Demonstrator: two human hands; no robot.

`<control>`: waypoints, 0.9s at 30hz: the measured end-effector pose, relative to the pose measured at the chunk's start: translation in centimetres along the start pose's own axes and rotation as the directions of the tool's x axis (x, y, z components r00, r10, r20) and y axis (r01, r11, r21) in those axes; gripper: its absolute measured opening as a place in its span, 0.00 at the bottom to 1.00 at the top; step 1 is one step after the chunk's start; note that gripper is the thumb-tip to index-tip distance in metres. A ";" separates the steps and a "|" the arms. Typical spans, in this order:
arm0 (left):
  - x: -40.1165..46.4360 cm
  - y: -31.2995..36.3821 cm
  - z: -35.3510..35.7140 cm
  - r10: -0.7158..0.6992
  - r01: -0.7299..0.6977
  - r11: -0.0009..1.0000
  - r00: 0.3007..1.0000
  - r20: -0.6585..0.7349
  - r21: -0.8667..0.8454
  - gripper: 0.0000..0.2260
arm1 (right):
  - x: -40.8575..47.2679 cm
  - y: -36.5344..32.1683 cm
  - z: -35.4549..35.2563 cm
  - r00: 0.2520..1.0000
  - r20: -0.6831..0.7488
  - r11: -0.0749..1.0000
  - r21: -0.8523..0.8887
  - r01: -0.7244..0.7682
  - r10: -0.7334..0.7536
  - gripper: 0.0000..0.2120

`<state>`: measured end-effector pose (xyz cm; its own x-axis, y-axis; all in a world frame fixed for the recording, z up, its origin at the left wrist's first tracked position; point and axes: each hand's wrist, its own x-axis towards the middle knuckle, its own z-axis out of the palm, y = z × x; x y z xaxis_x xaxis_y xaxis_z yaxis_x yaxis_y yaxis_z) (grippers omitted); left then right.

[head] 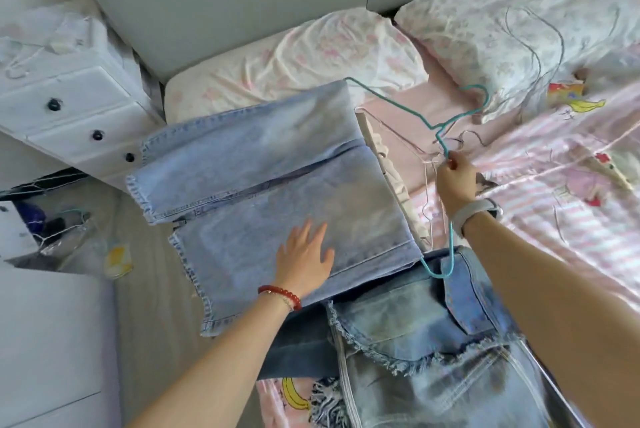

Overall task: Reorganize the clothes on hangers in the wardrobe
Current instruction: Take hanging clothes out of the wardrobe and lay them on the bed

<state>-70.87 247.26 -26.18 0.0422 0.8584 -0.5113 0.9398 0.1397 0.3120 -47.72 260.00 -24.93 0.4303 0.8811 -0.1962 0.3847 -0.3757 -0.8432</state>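
Note:
Light blue jeans [263, 178] hang folded over the bar of a teal wire hanger [464, 116], held above the bed's edge. My right hand [453, 182] pinches the hanger at its neck, just below the hook. My left hand [306, 254] lies flat with straight fingers on the lower leg of the jeans. Below them lie darker frayed denim pieces [433, 341] on the bed. Thin silver wire hangers [429, 164] rest on the sheet behind my right hand.
The bed [571, 213] has pink striped bedding and two pillows [298, 53] at the wall. A white drawer chest [69, 109] stands at the left. Clutter and a wire hanger [69, 227] lie on the floor beside a white cabinet [48, 341].

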 end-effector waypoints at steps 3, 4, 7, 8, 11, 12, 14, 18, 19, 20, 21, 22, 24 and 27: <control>1.4 -0.4 3.0 -0.029 0.023 0.999 0.981 0.193 0.031 0.25 | 0.7 2.7 1.2 0.971 0.227 0.996 -0.056 -0.063 0.074 0.21; 1.6 -0.4 3.7 -0.028 0.018 0.999 0.973 0.228 0.047 0.26 | 0.5 3.4 1.5 0.956 0.280 0.993 -0.090 -0.070 0.093 0.26; 2.1 -0.6 4.3 -0.025 0.016 0.999 0.970 0.242 0.041 0.26 | -0.7 5.0 2.1 0.933 0.359 0.944 -0.319 0.081 0.041 0.29; 2.0 -0.6 4.1 -0.023 0.015 0.999 0.974 0.227 0.034 0.26 | -1.3 5.2 2.2 0.928 0.373 0.911 -0.390 0.134 0.023 0.29; 1.3 -0.7 1.9 -0.034 0.028 0.997 0.995 0.094 0.067 0.24 | -3.7 4.1 2.3 0.921 0.385 0.843 -0.478 0.246 -0.051 0.26; 0.8 -0.8 0.8 -0.040 0.039 0.997 0.999 0.013 0.070 0.24 | -4.7 3.4 2.4 0.918 0.381 0.826 -0.477 0.299 -0.112 0.25; -0.6 -1.1 -1.3 -0.035 0.050 0.995 0.985 -0.171 0.084 0.23 | -7.0 1.5 2.4 0.895 0.383 0.793 -0.461 0.398 -0.227 0.23; -5.7 -2.5 -4.7 -0.039 0.100 0.987 0.910 -0.412 0.129 0.22 | -13.1 -1.8 2.1 0.814 0.492 0.734 -0.421 0.532 -0.308 0.21; -7.5 -2.9 -5.0 -0.058 0.118 0.987 0.894 -0.445 0.108 0.22 | -14.9 -2.5 2.0 0.786 0.527 0.717 -0.406 0.566 -0.323 0.20; -9.6 -3.2 -5.1 -0.080 0.131 0.988 0.883 -0.462 0.078 0.21 | -16.8 -3.0 1.8 0.758 0.558 0.703 -0.386 0.598 -0.338 0.20; -12.0 -3.6 -4.7 -0.105 0.141 0.989 0.880 -0.463 0.044 0.21 | -18.9 -3.5 1.6 0.726 0.590 0.691 -0.357 0.628 -0.354 0.19; -14.4 -4.0 -4.1 -0.129 0.149 0.989 0.880 -0.458 0.007 0.21 | -21.2 -3.8 1.5 0.688 0.624 0.681 -0.321 0.658 -0.371 0.19; -19.7 -4.9 -2.1 -0.191 0.169 0.982 0.873 -0.449 -0.088 0.21 | -26.4 -3.8 1.3 0.604 0.694 0.657 -0.248 0.712 -0.392 0.18; -28.4 -6.7 2.6 -0.304 0.227 0.949 0.846 -0.437 -0.221 0.20 | -34.7 -2.4 1.0 0.457 0.796 0.607 -0.147 0.781 -0.396 0.17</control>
<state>-77.52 220.67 -15.81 -0.3982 0.9000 -0.1774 0.8262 0.4359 0.3568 -64.41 230.68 -16.58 -0.6056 0.7805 -0.1549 0.6896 0.4177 -0.5916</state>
